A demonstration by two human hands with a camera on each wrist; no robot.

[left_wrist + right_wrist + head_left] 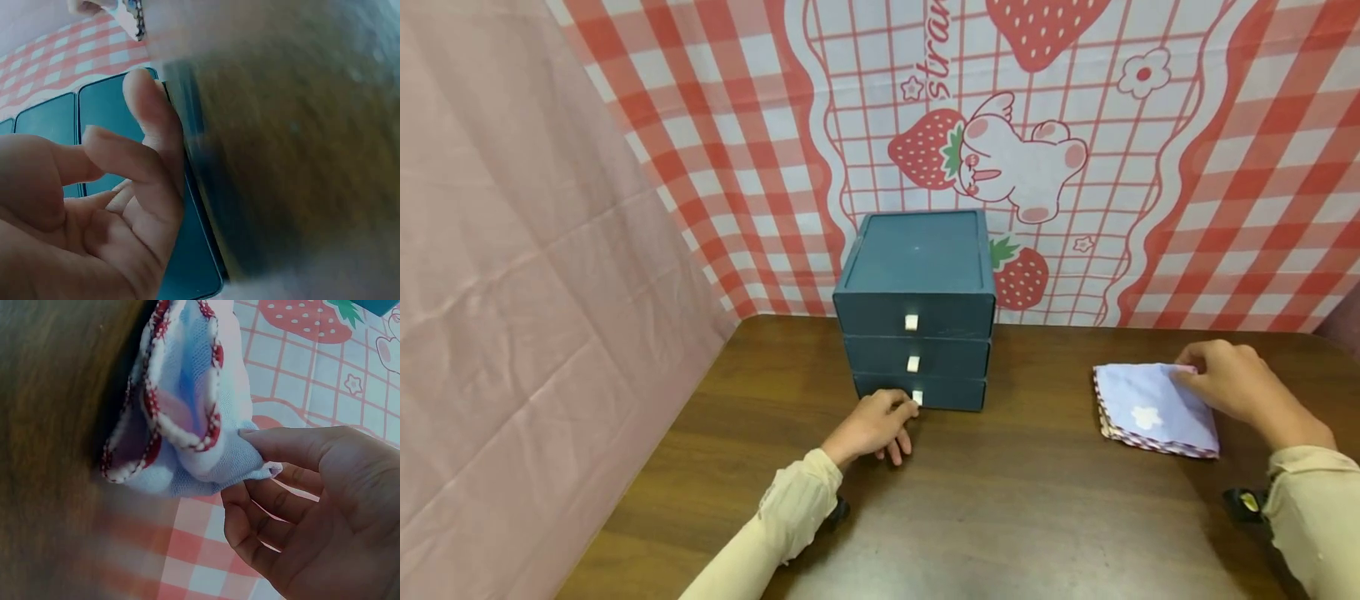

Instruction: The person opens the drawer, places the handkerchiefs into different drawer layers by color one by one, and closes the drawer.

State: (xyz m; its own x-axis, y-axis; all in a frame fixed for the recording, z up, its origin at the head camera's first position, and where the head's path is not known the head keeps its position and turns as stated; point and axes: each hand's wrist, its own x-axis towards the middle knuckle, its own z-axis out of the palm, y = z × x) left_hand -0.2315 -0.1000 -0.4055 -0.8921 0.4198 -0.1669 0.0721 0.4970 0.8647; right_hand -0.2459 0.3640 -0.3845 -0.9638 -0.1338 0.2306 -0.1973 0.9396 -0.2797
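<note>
One left hand (872, 425) is at the bottom handle (917, 398) of the drawers (913, 312), head view; right hand (1243, 383) at the cloth (1176, 404), to their right. Left wrist: fingers (134, 162) bent, grip indeterminable. Right wrist: fingers pinch the cloth's edge.

Free tabletop (1037, 408) between drawers (951, 360) and cloth (1172, 408)

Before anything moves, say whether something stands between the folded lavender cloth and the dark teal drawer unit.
Nothing visible does: only brown wooden tabletop separates the cloth, pinched by the right hand, from the drawer unit. The left hand is at its bottom drawer.
</note>
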